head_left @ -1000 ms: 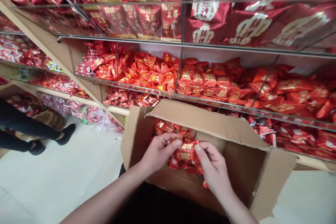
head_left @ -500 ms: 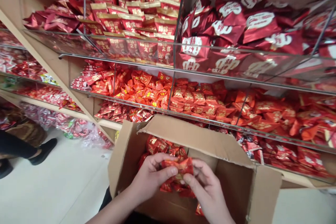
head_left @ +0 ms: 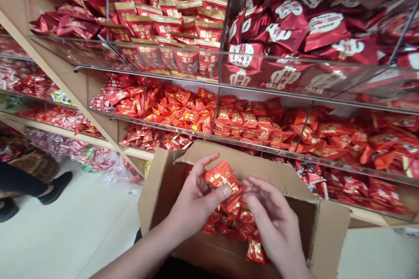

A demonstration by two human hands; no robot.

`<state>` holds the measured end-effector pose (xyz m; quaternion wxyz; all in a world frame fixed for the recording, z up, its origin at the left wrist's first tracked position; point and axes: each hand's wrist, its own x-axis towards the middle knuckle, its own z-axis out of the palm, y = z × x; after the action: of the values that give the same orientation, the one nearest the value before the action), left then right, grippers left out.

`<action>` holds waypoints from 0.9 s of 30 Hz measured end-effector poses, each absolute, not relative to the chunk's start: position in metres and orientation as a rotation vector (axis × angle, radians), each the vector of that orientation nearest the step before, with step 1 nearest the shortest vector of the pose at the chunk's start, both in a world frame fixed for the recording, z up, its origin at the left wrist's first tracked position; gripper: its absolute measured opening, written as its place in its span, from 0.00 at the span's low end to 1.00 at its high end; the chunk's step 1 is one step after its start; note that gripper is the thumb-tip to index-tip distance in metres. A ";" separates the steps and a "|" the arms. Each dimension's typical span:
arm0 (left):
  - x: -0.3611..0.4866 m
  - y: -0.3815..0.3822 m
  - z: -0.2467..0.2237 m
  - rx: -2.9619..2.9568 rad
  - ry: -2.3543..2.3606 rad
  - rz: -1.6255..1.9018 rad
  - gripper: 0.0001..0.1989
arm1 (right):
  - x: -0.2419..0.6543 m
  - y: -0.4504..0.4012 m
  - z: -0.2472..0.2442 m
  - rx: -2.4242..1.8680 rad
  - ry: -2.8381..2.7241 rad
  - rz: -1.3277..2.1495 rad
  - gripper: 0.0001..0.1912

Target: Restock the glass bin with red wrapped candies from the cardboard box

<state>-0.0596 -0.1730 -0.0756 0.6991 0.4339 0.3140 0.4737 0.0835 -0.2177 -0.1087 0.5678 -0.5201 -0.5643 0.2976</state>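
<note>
A small red snack packet [head_left: 223, 175] with gold lettering is held up above an open cardboard box [head_left: 268, 175]. My left hand [head_left: 191, 202] grips it from the left, thumb across its front and index finger raised behind. At the packet's lower right edge, my right hand [head_left: 278, 218] pinches with thumb and fingers; more red wrapper shows there, and I cannot tell whether it is a second packet. Below both hands, a heap of similar red packets [head_left: 225, 225] lies in the box. One loose packet [head_left: 255, 250] rests nearer to me, beside my right wrist.
Shelves with clear dividers stand behind the box. They hold gold-edged red packets [head_left: 166, 26], dark red bags [head_left: 288, 35] and small red packets [head_left: 248, 117]. Another person's shoe [head_left: 55, 187] is on the floor at left, near plastic bags [head_left: 101, 163].
Both hands have risen slightly and spread apart. The packet is now tilted upright with its lettered face showing. More of the heap and the loose packet have come into view.
</note>
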 end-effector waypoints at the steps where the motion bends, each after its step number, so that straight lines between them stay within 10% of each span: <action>1: -0.060 -0.173 -0.077 0.991 0.688 1.049 0.30 | 0.083 -0.216 -0.109 -1.253 -1.267 0.816 0.13; 16: -0.066 -0.174 -0.097 0.964 0.676 1.013 0.32 | 0.075 -0.206 -0.117 -1.066 -1.000 1.348 0.09; 23: -0.073 -0.165 -0.095 0.824 0.696 1.050 0.30 | 0.092 -0.201 -0.096 -1.061 -2.006 0.490 0.28; 27: -0.078 -0.165 -0.089 0.785 0.713 1.014 0.29 | 0.091 -0.197 -0.088 -0.971 -2.334 0.113 0.20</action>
<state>-0.0781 -0.1649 -0.0892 0.7429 0.3583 0.3253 0.4625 0.0912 -0.1969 -0.0881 0.3010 -0.3659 -0.8796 0.0426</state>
